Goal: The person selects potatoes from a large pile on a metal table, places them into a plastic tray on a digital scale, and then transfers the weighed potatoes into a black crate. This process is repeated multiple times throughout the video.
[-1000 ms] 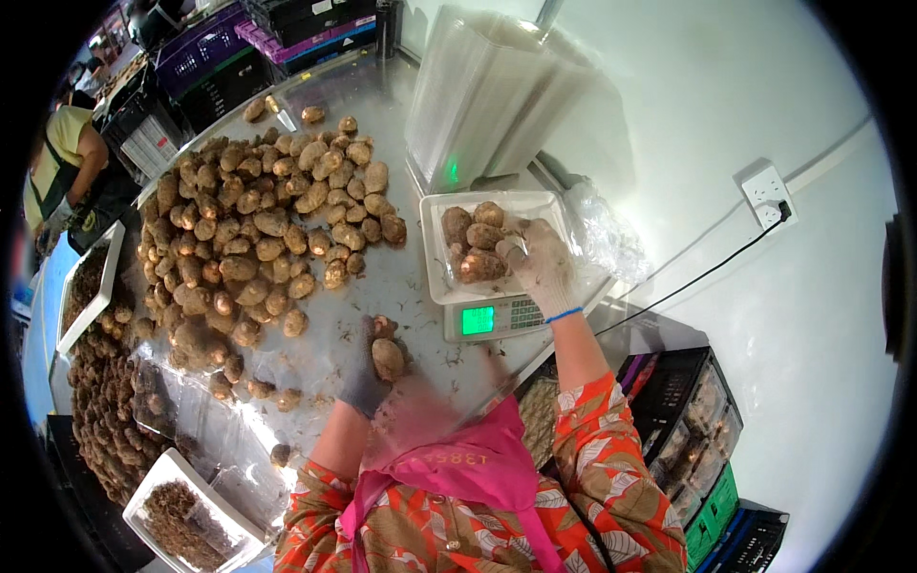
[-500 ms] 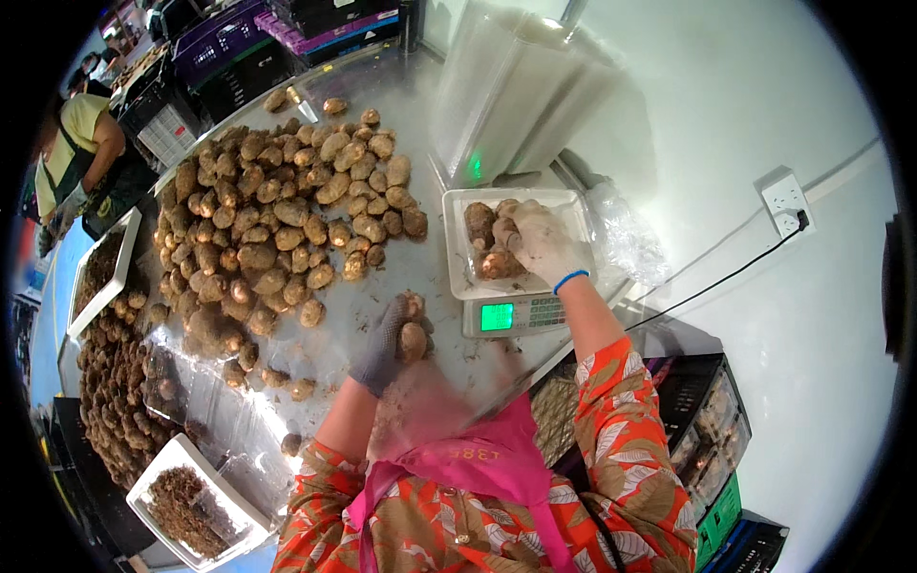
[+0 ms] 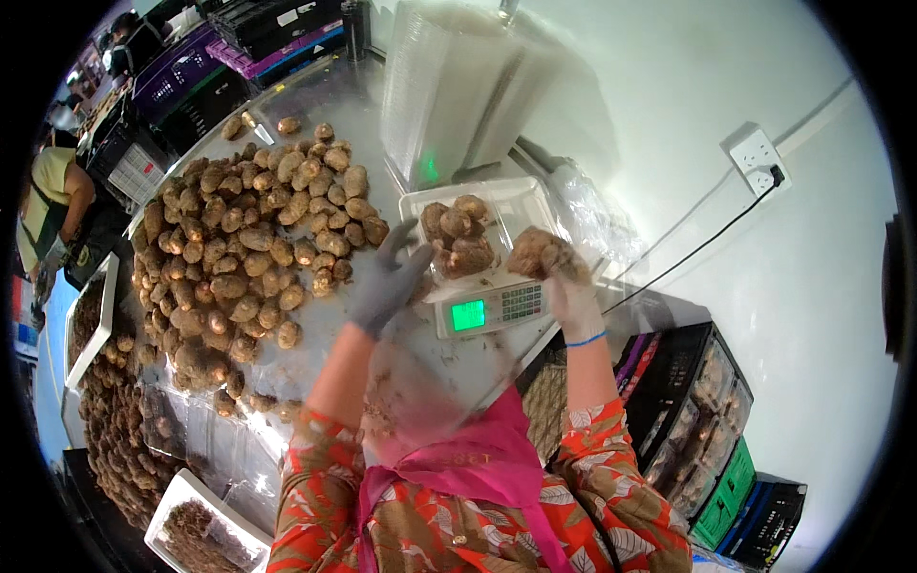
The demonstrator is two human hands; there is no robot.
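Head view. Since half a second ago, the left hand [image 3: 385, 279] is no longer gripping a brown tuber low at frame centre; it is now lifting, empty, toward the tray [image 3: 513, 202]. The right hand [image 3: 565, 279], earlier resting in the tray among the tubers, is now sitting off the tray's right edge.

The left hand, in a grey glove, is spreading open with fingers splayed, holding nothing, its fingertips nearing the tray's left rim. The right hand, in a pale glove, is clasping one large brown tuber [image 3: 535, 252], just right of the tray and above the scale's keypad.

The clear plastic tray is sitting on the scale [image 3: 492, 307] at upper centre, carrying several tubers. The scale's display is glowing green. A big pile of tubers [image 3: 248, 248] is covering the table at left. A stack of clear trays [image 3: 430, 86] is standing at top centre. Black and green crates [image 3: 712, 420] are stacking at lower right; purple ones at upper left.
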